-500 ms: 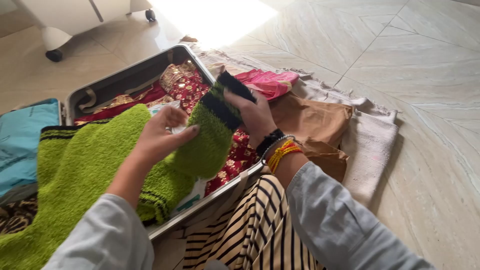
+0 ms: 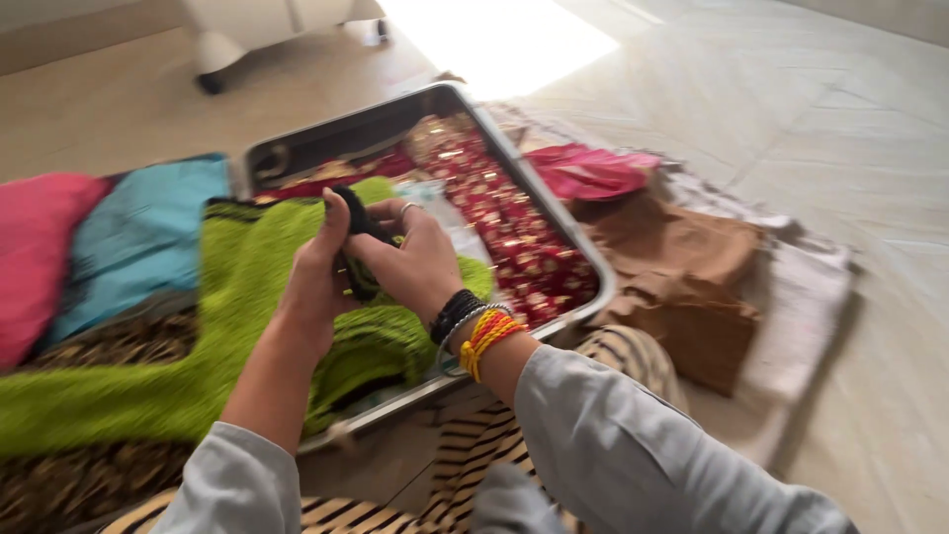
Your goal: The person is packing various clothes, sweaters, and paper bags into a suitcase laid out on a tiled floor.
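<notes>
A fuzzy lime-green garment with black stripes (image 2: 237, 287) lies across the open silver suitcase (image 2: 568, 237). My left hand (image 2: 318, 272) and my right hand (image 2: 410, 265) meet over the middle of the case, both gripping the garment's black-edged end, bunched between the fingers. My right wrist carries a black band, a metal bangle and orange-yellow threads. Under the green garment a red cloth with gold embroidery (image 2: 514, 242) fills the case's right side.
A pink cloth (image 2: 588, 170) and folded brown cloth (image 2: 682, 267) lie on a pale mat (image 2: 801, 297) right of the case. Blue cloth (image 2: 138, 237), pink cloth (image 2: 35, 252) and a leopard-print fabric (image 2: 89, 485) lie at left. A white wheeled unit (image 2: 247, 30) stands behind.
The view has swung left. My right hand has brought the garment's black-edged end down and left to meet my left hand, folding the sleeve-like part inward.
</notes>
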